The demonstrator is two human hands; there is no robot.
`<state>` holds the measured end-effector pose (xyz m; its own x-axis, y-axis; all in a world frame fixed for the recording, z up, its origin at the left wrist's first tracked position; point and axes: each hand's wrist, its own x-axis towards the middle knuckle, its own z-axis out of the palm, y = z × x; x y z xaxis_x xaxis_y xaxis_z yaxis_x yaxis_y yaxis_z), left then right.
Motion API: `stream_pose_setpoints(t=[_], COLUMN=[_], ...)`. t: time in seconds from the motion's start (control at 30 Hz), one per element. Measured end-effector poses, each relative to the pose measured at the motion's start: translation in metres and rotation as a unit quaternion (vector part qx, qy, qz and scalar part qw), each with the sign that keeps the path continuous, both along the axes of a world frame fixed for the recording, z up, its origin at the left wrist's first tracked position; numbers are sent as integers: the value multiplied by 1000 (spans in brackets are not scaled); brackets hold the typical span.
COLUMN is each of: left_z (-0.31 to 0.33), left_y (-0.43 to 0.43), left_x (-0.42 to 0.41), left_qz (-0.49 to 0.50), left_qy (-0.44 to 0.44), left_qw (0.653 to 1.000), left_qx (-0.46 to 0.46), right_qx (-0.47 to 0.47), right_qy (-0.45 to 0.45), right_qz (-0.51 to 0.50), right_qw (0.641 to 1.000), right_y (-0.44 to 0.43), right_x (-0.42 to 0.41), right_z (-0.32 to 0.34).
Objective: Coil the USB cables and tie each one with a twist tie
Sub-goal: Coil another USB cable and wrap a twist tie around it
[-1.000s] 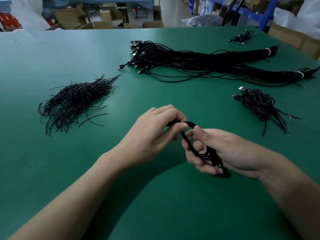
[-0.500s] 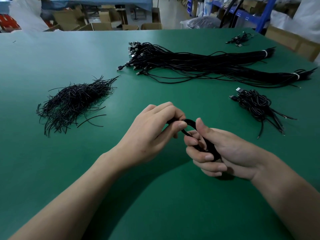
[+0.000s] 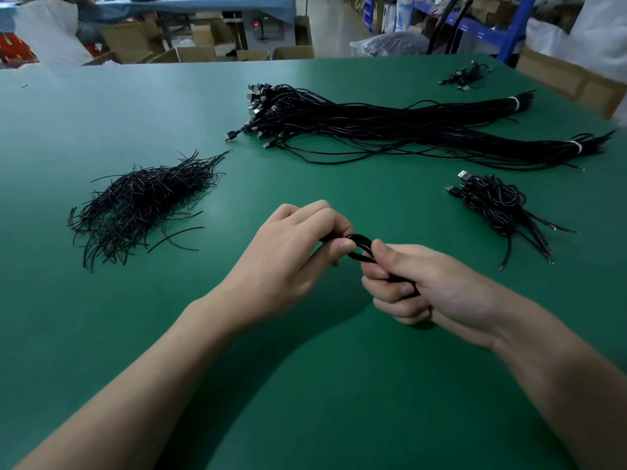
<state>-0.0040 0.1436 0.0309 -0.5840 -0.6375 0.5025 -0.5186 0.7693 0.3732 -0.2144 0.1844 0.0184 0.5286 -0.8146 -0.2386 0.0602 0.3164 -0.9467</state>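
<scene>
Head view: I see the coiled cable [image 3: 360, 246] held between both hands, well right of the twist-tie pile [image 3: 142, 205] and nearer me. Left hand [image 3: 288, 256] is curled, pinching one end of the loop. Right hand [image 3: 427, 290] is fisted round the other end. Risk: neither hand is free to fetch a tie, and releasing either grip would likely let the springy coil unwind.

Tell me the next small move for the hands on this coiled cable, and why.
Probably: the right hand holds the coiled cable alone while the left hand lets go and takes one tie from the pile of twist ties. Both hands grip the coil now, no tie shows on it (the left hand may hide one), and the pile lies to the left.
</scene>
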Motion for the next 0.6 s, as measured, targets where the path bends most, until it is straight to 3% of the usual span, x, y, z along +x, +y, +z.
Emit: stream_pose_setpoints(t=[0.1,0.13,0.2,0.23,0.3,0.37,0.43,0.6], left_z=[4,7,15,17,19,16,12,5], left_y=[-1,-1,-1,-1,-1,-4,-3,-3], left_x=[1,1,0,-1,-3,-7,-9,-7], left_qz=[20,31,30,13,-20,-32,-45,-84], left_qy=[-72,-125,-237,-258,-222,-153,-104,-26], left_qw=[997,992,971,966,968,947,922,920], left_qx=[0,-3,-15,-1,113,282,369,381], right_qx=[-137,-221,-348,-381,-425,-446,-449,-451], right_qy=[155,259,473,536,585,605,611,611], right_qz=[-63,-78,-62,-47,-32,-27,-18,26], right_qw=[976,937,807,751,690,659,652,650], right_y=[2,3,6,7,8,7,7,-4], right_x=[7,8,10,11,15,18,19,11], right_z=[5,6,8,8,10,11,14,31])
